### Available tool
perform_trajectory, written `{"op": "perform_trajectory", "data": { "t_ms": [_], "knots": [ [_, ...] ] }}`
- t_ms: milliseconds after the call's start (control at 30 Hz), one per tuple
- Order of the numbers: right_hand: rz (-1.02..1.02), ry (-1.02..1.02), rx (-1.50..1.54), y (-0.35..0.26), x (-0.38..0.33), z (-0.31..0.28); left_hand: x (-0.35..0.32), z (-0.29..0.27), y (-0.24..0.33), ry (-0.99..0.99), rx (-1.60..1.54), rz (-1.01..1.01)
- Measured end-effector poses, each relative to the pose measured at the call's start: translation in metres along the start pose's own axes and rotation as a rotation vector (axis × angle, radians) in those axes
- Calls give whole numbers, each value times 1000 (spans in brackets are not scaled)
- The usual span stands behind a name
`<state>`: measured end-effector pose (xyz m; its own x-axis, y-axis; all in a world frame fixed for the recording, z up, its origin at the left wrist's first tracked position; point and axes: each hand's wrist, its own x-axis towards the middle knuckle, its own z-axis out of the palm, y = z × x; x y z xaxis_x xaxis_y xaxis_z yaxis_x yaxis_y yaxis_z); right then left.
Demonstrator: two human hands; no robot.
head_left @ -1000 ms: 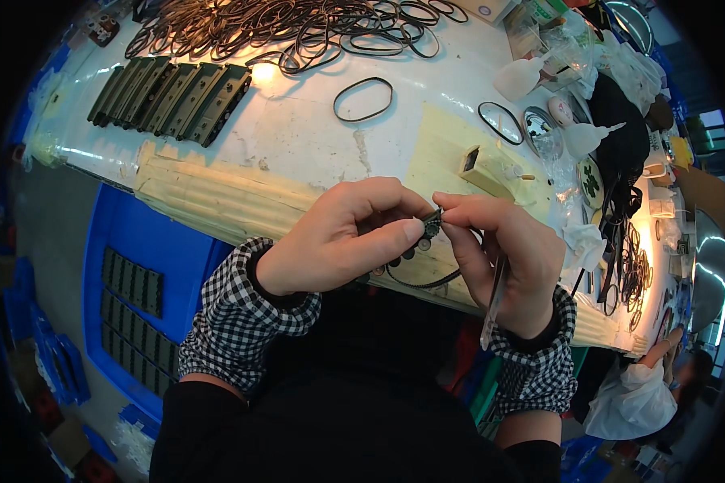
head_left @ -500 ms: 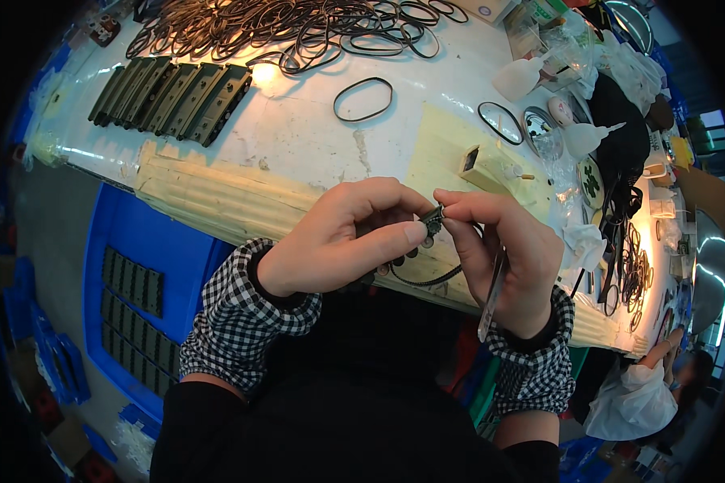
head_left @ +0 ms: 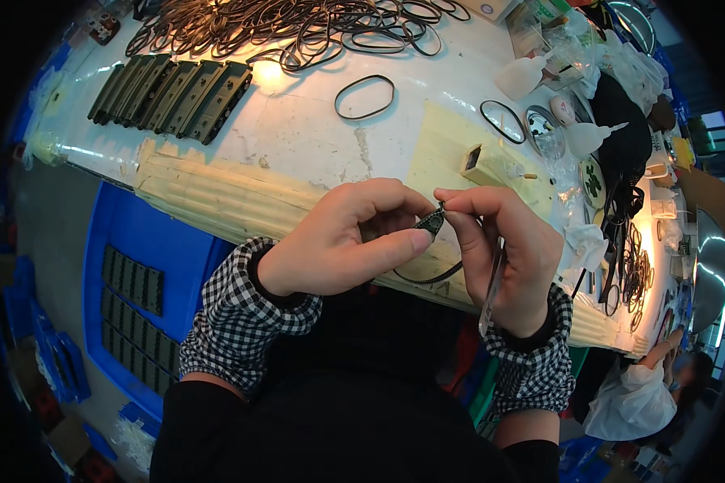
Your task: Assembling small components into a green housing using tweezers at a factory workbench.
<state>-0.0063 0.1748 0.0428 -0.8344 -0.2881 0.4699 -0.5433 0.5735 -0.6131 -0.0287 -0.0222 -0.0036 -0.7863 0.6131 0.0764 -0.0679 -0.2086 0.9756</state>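
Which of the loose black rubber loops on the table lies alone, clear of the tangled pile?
The oval black rubber loop at the table's centre, just below the tangled pile of loops; it overlaps nothing.

A worker's two bare hands show at the centre of the view, the left hand (head_left: 338,245) toward nine o'clock and the right hand (head_left: 503,249) toward three o'clock. No gloves, rings or watch are visible. Each wrist wears a black-and-white checked cuff, gathered and slightly puffed: the left cuff (head_left: 246,314) at about eight o'clock, the right cuff (head_left: 532,362) at about four o'clock. A plain black garment (head_left: 354,402) fills the frame toward six o'clock, beneath the cuffs.
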Motion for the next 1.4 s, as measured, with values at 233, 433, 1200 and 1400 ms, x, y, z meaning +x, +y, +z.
{"op": "perform_trajectory", "data": {
  "t_ms": [233, 433, 1200, 1400],
  "knots": [
    [25, 10, 8, -2, -1, 1, -1, 0, -2, 4, 8, 3],
    [53, 21, 61, -1, -2, 2, -1, -1, 2, -11, -18, -32],
    [86, -39, 24, -3, 0, -5, 1, -1, -3, -2, 29, 14],
    [-61, -60, -75, -2, 3, -7, 1, 0, -3, -14, 1, -6]
  ]
}}
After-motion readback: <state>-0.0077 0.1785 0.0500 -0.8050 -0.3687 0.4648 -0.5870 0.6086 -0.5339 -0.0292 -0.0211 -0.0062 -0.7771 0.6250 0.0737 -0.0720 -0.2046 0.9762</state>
